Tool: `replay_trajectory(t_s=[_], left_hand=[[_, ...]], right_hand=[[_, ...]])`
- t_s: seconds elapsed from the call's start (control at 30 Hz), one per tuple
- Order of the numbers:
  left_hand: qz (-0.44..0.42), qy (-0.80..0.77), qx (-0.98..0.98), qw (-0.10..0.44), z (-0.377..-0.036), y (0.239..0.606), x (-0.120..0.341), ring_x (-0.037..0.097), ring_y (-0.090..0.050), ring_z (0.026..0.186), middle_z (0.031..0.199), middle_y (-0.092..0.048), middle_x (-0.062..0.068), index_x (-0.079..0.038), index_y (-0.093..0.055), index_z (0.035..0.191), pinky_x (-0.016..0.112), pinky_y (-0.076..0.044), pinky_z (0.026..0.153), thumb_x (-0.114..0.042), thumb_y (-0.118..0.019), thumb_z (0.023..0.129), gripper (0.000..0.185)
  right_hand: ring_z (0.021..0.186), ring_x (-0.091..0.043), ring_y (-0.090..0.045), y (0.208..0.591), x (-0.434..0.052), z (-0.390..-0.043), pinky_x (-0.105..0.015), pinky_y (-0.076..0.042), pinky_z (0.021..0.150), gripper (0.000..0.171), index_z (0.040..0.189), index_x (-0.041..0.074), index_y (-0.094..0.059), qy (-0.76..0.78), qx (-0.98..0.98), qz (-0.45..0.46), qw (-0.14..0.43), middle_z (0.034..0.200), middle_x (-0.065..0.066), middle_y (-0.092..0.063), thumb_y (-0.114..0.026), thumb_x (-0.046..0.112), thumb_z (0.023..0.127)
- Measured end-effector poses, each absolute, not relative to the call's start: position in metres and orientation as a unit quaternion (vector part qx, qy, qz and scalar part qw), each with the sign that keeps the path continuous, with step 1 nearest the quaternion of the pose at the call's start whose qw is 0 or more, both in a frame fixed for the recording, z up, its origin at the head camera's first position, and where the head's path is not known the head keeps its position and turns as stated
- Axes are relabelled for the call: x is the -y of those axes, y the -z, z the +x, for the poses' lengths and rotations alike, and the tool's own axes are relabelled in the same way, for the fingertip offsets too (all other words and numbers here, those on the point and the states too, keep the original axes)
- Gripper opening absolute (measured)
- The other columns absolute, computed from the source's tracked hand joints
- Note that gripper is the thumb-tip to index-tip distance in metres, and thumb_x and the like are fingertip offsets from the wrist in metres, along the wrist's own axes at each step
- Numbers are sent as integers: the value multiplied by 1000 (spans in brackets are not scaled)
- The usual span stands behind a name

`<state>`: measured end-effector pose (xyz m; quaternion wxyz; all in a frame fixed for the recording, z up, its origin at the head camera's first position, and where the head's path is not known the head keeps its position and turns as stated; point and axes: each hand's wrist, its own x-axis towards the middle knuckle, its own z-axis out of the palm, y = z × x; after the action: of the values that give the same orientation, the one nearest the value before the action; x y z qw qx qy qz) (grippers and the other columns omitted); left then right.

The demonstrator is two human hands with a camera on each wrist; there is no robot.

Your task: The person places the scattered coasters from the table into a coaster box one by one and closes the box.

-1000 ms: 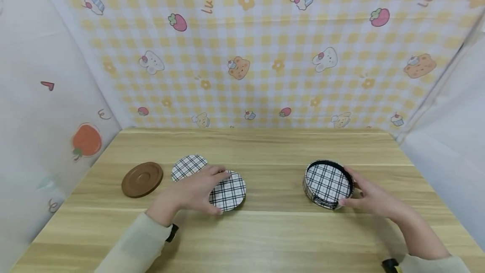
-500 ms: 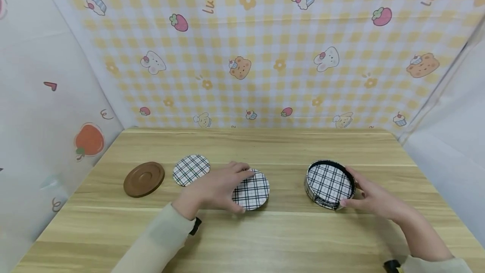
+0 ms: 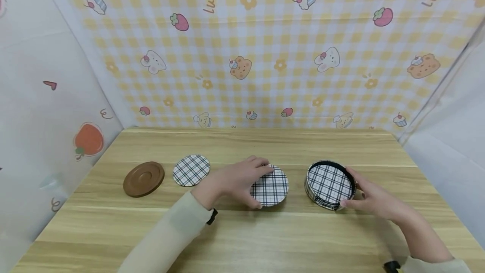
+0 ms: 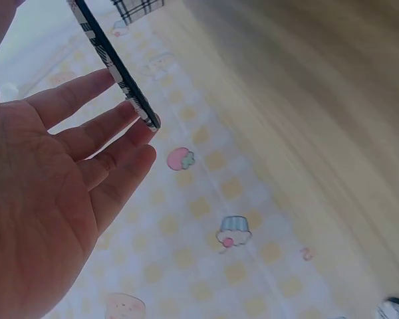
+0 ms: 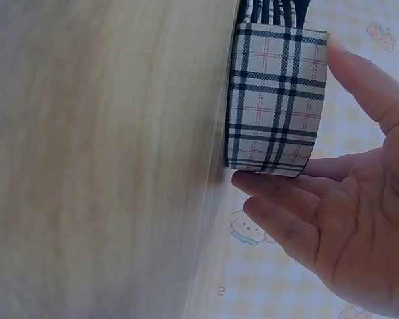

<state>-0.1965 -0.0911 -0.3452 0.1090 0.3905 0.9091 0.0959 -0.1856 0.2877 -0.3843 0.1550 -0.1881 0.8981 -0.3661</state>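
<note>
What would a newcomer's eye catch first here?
Probably the yellow-checked backdrop filling the head view's upper part. Next, near the middle, the left hand holds a plaid disc just left of the round plaid holder that the right hand grips. A plain brown disc stands out at far left.

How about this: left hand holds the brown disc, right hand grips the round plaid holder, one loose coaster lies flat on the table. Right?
One slip: the left hand holds a plaid coaster; the brown disc lies on the table. Head view shows it. Right hand on round plaid holder, loose coaster flat: correct.
</note>
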Motion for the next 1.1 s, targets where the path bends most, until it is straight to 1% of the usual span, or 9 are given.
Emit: replay_trajectory(t_s=[0.2,0.5,0.7,0.87,1.1], left_hand=[[410,-90,-902,100,-203,341,76,22,-39,139,154,-40,8,-11,-40,152,35,-39,114,-48,-78,77,92],[433,-71,-894,96,-210,342,53,23,-35,143,157,-37,8,-13,-38,153,33,-36,117,-51,-77,77,94],[447,-51,-887,106,-217,337,33,22,-33,144,159,-33,8,-14,-33,155,31,-34,118,-53,-75,80,94],[454,-50,-883,111,-225,333,16,22,-32,145,160,-32,8,-15,-32,156,30,-33,118,-53,-73,82,93],[462,-58,-878,111,-234,337,-3,20,-35,140,157,-35,5,-17,-33,155,27,-35,116,-54,-74,81,93]], right_hand=[[130,-68,-28,387,-289,-185,-77,-30,98,103,153,-14,-4,370,-895,-192,157,150,-48,-15,-75,23,88],[130,-69,-28,391,-289,-184,-77,-30,98,104,154,-13,-3,372,-895,-188,161,150,-48,-14,-75,23,87],[129,-68,-30,390,-288,-184,-77,-29,98,104,154,-13,-3,370,-896,-193,153,150,-48,-15,-75,23,87],[130,-68,-28,387,-288,-185,-77,-29,98,103,154,-11,-2,371,-896,-189,155,150,-47,-15,-74,22,88],[131,-68,-28,384,-288,-187,-77,-30,99,103,154,-11,-1,364,-898,-188,162,151,-47,-16,-73,23,89]])
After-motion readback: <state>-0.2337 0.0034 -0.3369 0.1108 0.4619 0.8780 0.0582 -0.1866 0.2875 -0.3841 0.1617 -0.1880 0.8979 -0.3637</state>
